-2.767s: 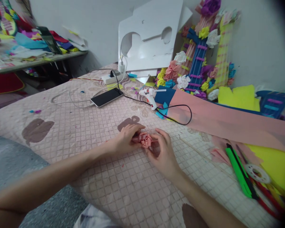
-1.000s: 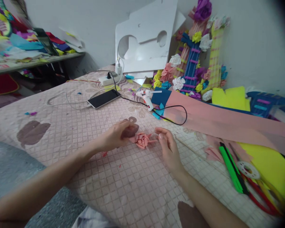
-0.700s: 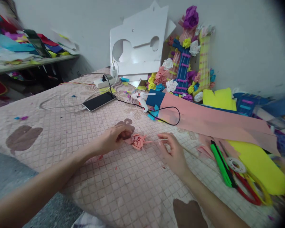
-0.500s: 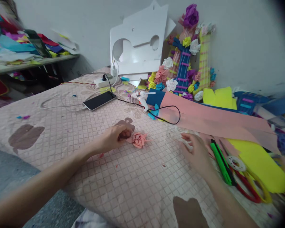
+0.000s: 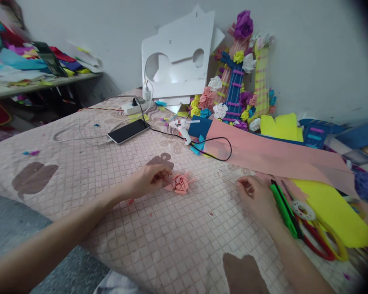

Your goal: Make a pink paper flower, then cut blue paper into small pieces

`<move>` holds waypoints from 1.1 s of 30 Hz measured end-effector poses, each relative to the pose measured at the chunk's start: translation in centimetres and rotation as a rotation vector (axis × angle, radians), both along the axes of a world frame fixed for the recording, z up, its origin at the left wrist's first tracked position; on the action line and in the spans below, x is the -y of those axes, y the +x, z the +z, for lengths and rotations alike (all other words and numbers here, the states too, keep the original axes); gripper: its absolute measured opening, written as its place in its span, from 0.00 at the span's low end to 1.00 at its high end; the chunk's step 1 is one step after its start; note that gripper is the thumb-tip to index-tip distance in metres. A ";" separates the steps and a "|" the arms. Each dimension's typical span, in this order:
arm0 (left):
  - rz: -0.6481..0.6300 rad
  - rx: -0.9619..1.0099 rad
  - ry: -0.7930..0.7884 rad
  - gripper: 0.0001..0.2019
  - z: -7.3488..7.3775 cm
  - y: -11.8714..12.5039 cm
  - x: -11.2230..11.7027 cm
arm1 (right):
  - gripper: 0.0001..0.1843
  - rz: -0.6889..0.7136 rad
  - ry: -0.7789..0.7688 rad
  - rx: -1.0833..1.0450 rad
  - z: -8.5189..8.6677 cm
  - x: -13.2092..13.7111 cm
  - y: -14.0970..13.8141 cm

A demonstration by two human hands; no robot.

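A crumpled pink paper flower lies on the quilted tablecloth in the middle. My left hand is just left of it, with loosely bent fingers beside its petals and nothing visible in them. To the right, my right hand has its fingertips closed at the end of a thin pale stick lying on the cloth. Close by that hand are a green utility knife, a white tape roll and red-and-yellow-handled scissors.
A white glue gun with a black cord rests behind the flower. A phone on a cable and a power strip are farther left. Pink paper and yellow paper cover the right side. Paper-decorated guitars lean against the wall.
My left fingers have come off the pink flower's edge and lifted slightly. My right hand has shifted a little right and its fingers have closed at the thin stick.
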State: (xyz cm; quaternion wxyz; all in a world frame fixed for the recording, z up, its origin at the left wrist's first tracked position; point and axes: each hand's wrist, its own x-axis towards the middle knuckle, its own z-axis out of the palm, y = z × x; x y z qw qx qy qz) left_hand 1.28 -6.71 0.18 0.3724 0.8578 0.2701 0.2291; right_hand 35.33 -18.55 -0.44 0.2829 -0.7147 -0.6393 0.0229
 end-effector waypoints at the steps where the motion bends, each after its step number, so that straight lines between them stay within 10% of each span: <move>1: 0.022 0.003 0.006 0.12 0.1 0.1 0.0 | 0.08 0.019 -0.027 -0.088 0.3 0.1 -1.1; 10: 0.005 -0.006 0.017 0.09 -0.1 0.1 0.1 | 0.12 0.316 -0.235 -0.432 1.6 -2.2 -9.4; 17: 0.000 -0.058 0.053 0.15 -0.2 -0.1 0.5 | 0.09 0.352 -0.132 -0.249 1.0 -5.0 -9.7; 33: 0.252 0.026 0.202 0.17 -0.7 0.0 -0.7 | 0.09 0.371 -0.305 -0.416 1.7 -2.1 -9.3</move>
